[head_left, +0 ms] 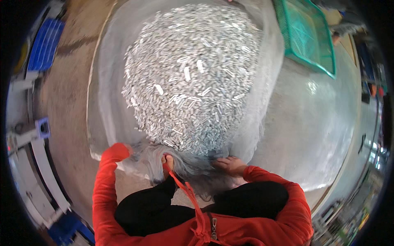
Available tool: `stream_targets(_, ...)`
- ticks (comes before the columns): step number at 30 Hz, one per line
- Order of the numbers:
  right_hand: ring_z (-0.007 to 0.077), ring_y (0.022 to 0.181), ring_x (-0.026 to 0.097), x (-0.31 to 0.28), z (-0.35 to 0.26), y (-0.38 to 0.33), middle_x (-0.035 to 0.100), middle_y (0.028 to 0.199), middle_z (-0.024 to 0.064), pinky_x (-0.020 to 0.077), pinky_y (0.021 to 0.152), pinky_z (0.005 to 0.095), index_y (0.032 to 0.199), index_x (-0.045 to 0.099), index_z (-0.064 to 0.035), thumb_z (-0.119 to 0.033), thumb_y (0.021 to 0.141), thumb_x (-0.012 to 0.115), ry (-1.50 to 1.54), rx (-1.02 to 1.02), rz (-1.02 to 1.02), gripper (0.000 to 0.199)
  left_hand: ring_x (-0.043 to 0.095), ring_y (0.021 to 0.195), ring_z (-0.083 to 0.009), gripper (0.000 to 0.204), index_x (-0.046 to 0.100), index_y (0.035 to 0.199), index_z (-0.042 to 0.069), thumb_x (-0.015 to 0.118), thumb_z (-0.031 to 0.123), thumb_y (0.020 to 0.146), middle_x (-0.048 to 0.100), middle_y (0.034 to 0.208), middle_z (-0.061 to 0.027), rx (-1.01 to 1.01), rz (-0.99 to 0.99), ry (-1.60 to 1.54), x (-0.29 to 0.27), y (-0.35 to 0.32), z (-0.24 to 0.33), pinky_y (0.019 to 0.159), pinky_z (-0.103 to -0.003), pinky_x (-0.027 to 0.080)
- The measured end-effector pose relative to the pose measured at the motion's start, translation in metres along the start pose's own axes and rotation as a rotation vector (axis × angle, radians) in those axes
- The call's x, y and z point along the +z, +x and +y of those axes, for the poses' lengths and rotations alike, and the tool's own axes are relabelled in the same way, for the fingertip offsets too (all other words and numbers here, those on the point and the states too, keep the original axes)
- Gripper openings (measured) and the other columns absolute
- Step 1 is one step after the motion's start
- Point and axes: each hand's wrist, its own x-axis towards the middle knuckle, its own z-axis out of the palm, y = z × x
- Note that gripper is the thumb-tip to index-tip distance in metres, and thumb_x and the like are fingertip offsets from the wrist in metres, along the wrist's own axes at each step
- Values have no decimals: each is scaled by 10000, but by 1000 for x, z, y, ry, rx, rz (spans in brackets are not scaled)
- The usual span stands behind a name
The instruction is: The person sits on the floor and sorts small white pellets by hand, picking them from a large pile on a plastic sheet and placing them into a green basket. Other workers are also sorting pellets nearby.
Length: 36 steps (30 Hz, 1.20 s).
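A broad heap of small silvery metal pieces (193, 82) lies on a thin grey mesh net (260, 106), whose near edge is bunched up before my knees. My right hand (230, 165) is closed on the gathered net, right of the bunched folds. At the left end of the same folds is my left hand (131, 150), mostly hidden by netting and blurred beyond the red cuff; its fingers do not show. Between the hands, a bit of bare skin (168, 160) shows beside the folds, too unclear to name. A red cord (188, 192) hangs from my jacket.
A green plastic basket (310, 37) stands at the far right on a pale sheet (312, 127). Beyond it, part of another person's hand (336, 39) shows. A blue crate (46, 44) is at the far left, on brown floor (69, 102). Machinery lines the left edge.
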Motion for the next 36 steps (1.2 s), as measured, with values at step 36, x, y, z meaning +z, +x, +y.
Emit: stream_targets(36, 91, 595, 443, -330, 20, 129, 486, 690, 7, 381, 550, 246, 856, 550, -29, -170, 891, 496, 764, 176, 2227, 155, 534, 552, -302, 362, 568, 724, 19, 478, 319, 905, 507, 576, -174, 985, 338, -520, -38, -29, 332, 538, -412, 409)
